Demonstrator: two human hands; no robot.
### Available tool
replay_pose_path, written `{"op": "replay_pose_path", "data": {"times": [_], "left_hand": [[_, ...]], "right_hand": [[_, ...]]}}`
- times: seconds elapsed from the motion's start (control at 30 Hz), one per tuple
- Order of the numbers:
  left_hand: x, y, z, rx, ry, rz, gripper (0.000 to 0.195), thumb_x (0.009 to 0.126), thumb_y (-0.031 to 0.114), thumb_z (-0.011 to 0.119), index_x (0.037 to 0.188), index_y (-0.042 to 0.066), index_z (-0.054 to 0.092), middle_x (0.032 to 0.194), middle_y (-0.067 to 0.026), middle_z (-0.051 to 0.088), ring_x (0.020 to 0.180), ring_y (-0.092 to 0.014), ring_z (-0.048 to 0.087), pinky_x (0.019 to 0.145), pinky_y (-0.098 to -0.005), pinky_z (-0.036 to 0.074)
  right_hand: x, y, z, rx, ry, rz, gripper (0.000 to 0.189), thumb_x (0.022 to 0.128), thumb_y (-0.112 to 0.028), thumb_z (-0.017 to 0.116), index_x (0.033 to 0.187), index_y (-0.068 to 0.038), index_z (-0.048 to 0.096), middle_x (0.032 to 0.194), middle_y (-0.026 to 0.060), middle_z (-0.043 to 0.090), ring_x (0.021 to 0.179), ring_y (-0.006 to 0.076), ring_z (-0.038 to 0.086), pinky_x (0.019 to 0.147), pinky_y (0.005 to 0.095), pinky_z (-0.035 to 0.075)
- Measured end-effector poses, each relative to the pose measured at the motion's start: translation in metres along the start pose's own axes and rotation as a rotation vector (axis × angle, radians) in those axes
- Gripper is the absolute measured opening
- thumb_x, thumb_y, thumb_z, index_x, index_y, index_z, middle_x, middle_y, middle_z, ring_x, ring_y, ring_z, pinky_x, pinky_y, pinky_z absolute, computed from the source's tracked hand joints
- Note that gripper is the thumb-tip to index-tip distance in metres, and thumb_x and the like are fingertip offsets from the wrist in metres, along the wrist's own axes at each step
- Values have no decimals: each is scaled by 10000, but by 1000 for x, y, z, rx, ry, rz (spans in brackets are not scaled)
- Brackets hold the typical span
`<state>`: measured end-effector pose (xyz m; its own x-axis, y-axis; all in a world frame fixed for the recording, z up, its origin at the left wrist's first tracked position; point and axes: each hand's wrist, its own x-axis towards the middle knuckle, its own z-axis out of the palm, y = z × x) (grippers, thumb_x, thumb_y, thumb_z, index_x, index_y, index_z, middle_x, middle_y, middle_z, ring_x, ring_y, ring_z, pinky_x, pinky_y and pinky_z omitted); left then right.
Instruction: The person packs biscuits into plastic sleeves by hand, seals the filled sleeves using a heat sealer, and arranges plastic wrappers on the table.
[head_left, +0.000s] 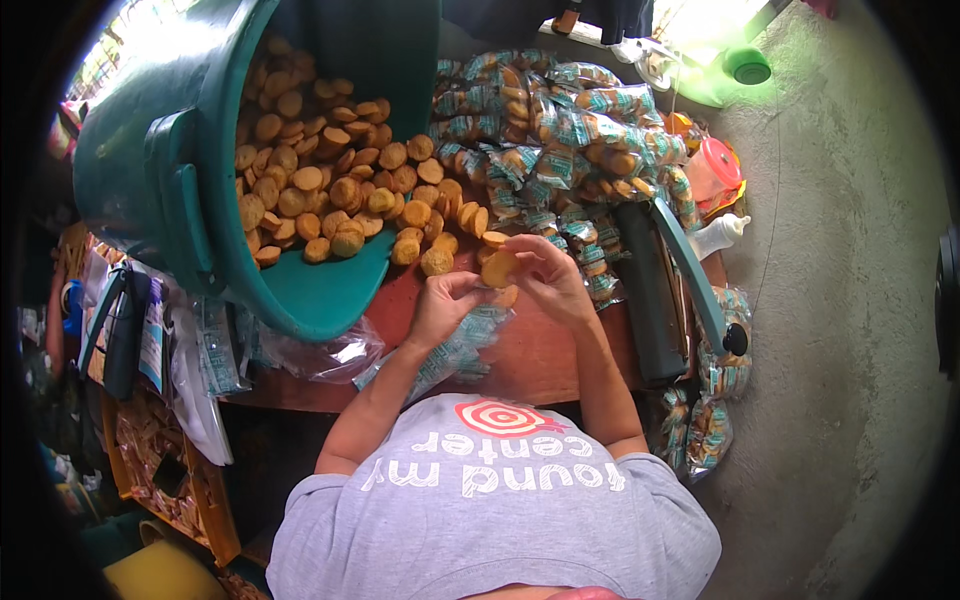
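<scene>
My right hand (556, 280) pinches a round golden biscuit (499, 268) between thumb and fingers. Close by on the left, the fingertips of my left hand (448, 306) grip the edge of a clear plastic packet (491, 315) with teal print. Part of another biscuit (508, 297) shows at the packet's mouth, just under the one in my right hand. More flat printed packets (450, 352) lie beneath my left forearm. Loose biscuits (437, 261) spill onto the reddish table (536, 360) from a large green plastic tub (315, 292) lying on its side.
Filled biscuit packets (555, 127) are heaped at the back. An impulse heat sealer (651, 292) stands to the right, beside a baby bottle (720, 235) and a red-lidded container (716, 166). Another sealer (126, 330) sits at the left, above an orange crate (214, 491).
</scene>
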<state>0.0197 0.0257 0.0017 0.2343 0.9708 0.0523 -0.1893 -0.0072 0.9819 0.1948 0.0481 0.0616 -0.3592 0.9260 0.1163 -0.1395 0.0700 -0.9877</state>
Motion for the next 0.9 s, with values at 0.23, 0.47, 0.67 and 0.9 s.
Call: {"op": "replay_pose_path", "data": {"times": [0.23,0.47,0.67,0.9], "left_hand": [[-1,10,-3,-75,-112,-120,157,768,82,674,892,-14,667,821,-31,662,759,-62,582,719,-211,450],[-4,6,-5,-91,-124,-182,176,771,122,684,886,-11,669,807,-35,664,763,-66,591,696,-210,461],[-7,3,-1,-290,-176,-276,260,787,133,673,995,-17,625,873,-53,659,783,-86,606,706,-210,477],[-5,-2,-2,-289,-168,-272,374,802,137,659,1123,-16,543,939,-63,644,824,-85,601,710,-216,486]], "right_hand": [[-2,9,-12,-110,-75,-17,323,765,117,563,1058,-16,580,1007,16,548,954,103,543,792,223,462],[-4,-11,-13,-352,-148,100,226,776,-25,639,1001,-44,647,919,13,514,867,95,532,743,221,457],[-6,-3,-12,-325,-155,31,188,793,-76,649,976,-33,652,907,5,551,810,85,538,723,221,453],[-4,7,-12,9,-80,167,129,803,-74,638,917,-14,631,874,-6,611,799,72,557,717,233,445]]}}
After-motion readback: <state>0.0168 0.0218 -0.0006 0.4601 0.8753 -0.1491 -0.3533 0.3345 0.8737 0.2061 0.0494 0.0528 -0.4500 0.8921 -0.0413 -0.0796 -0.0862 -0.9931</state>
